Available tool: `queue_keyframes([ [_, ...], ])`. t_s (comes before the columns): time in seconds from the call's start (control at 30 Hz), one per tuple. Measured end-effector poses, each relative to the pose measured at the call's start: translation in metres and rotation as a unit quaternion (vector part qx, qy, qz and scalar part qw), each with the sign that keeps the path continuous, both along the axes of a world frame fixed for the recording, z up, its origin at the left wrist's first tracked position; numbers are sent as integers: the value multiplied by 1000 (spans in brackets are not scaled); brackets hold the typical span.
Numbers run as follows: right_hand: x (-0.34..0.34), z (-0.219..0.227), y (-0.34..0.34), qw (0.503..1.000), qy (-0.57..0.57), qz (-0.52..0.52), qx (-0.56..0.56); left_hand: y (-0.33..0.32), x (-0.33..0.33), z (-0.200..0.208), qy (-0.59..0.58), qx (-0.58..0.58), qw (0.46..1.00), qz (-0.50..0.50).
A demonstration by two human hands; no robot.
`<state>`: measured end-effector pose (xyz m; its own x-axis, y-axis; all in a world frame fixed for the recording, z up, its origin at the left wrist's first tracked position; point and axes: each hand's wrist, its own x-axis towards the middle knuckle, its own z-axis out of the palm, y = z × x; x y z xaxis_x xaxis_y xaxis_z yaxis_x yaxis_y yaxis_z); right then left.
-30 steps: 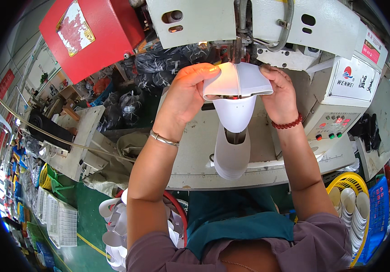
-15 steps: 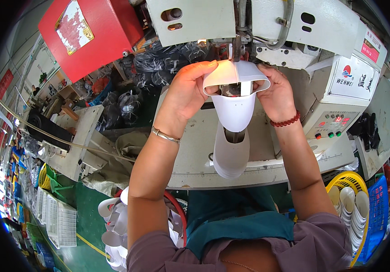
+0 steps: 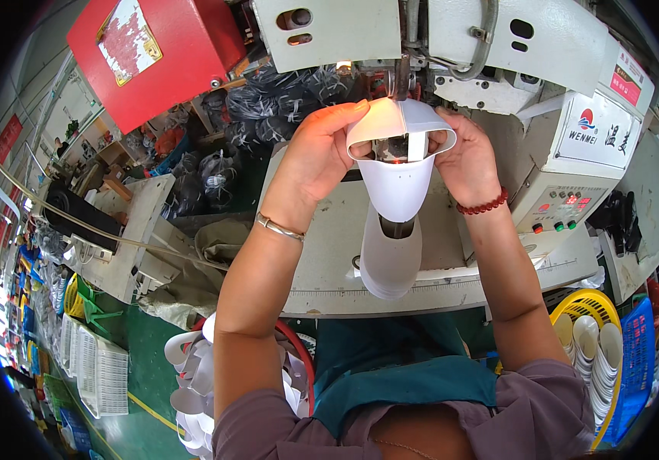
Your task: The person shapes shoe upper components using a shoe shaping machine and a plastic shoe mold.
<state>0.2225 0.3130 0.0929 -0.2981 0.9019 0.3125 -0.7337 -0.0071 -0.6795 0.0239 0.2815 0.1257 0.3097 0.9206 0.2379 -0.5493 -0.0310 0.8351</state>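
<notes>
A white shoe upper (image 3: 398, 182) is held up at the machine, its opening facing me and its rounded toe part hanging down. On its left side my left hand (image 3: 316, 157) pinches the edge between thumb and fingers, the fingertips partly hidden inside the opening. My right hand (image 3: 471, 157) grips the opposite side in the same way. The upper's back seam sits under the dark metal roller part (image 3: 401, 79) of the machine, and a warm light falls on its left half. Below hangs a stack of smooth white curved pieces (image 3: 391, 268).
The machine's control box (image 3: 567, 211) stands at the right on the pale worktable (image 3: 322, 284). A red metal box (image 3: 157, 61) juts in at upper left. White uppers (image 3: 195, 383) fill a red-rimmed container at lower left; a yellow basket (image 3: 613, 307) holds stacked white pieces at lower right.
The shoe upper has shifted very slightly to the right under the roller, its back seam with it. Both hands keep their hold in nearly the same places.
</notes>
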Motion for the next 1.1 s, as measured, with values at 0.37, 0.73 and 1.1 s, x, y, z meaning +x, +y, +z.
queue_keyframes([
  [0.37,-3,-8,-5,996,-57,-37,-50,6,0,-15,-15,-64,998,-2],
  [0.73,-12,-35,-9,968,-175,-179,11,-14,-14,-41,46,-25,997,-49],
  [1.1,-9,-109,-32,790,-434,-373,218,-38,-11,-104,158,-47,986,24],
])
